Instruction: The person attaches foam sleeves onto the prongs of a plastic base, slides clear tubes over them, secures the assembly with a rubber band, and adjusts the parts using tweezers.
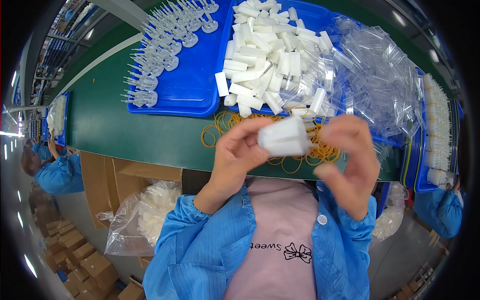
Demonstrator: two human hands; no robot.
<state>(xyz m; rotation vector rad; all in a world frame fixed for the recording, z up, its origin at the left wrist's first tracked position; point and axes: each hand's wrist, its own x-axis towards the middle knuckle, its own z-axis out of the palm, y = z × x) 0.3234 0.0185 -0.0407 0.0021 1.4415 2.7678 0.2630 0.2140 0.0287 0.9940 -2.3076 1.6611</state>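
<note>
Item: bundle of white plastic pieces (285, 136), blocky, matte, several short bars pressed side by side. I see it raised above the near edge of the green worktop (150, 132), in front of my chest.

Left hand (237, 150): grip closed on the bundle's left end, thumb and fingers pinching it.

Right hand (350, 160): fingers curled, fingertips at the bundle's right end; I cannot tell whether they actually clamp it.

Directly beyond the bundle: a loose pile of tan rubber bands (225, 125) on the worktop, partly hidden by both hands.

Farther out: blue tray (310, 15) heaped with loose white plastic bars (260, 65); to its right, a heap of clear plastic sleeves (375, 75) spilling over the tray's edge.

Left of that: second blue tray (195, 90) with rows of clear pronged parts (160, 50) standing on round bases.

Below the worktop, to my left: open cardboard box (125, 175) and a clear bag of white pieces (145, 215).

Far right edge: another stack of blue trays (420, 165) carrying white parts.
</note>
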